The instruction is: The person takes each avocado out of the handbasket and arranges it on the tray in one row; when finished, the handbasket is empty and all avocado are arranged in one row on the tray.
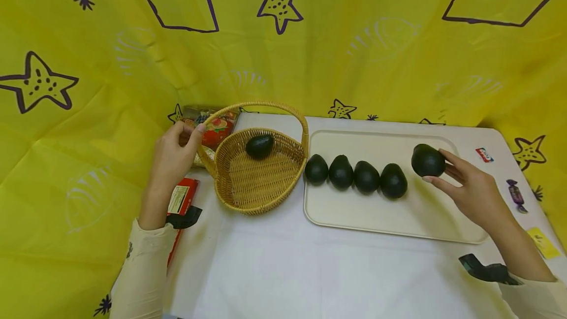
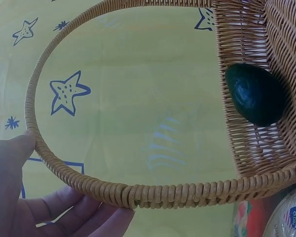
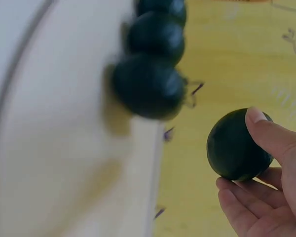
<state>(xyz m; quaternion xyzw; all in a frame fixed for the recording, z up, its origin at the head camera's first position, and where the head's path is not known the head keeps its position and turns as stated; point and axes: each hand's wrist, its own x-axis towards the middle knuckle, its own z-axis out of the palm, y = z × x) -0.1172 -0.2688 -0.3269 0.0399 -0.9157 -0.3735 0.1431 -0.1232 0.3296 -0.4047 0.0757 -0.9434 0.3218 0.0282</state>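
Pinching a dark avocado (image 1: 427, 160) between thumb and fingertips of my right hand (image 1: 469, 191), lifted above the far right part of the cream tray (image 1: 398, 220); four more avocados (image 1: 354, 175) sit in a row on the tray, touching or nearly so; my left hand (image 1: 170, 159) has thumb and fingers curled on the rim of the wicker basket (image 1: 257, 191) at its left side; one avocado in the basket (image 1: 259, 146) lies against the far wall; basket sits just beside the tray's left edge on the white table (image 1: 283, 270).

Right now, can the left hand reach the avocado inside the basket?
Probably yes. The left hand holds the basket at its rim, the avocado in the basket lies uncovered, and only the handle arches overhead.
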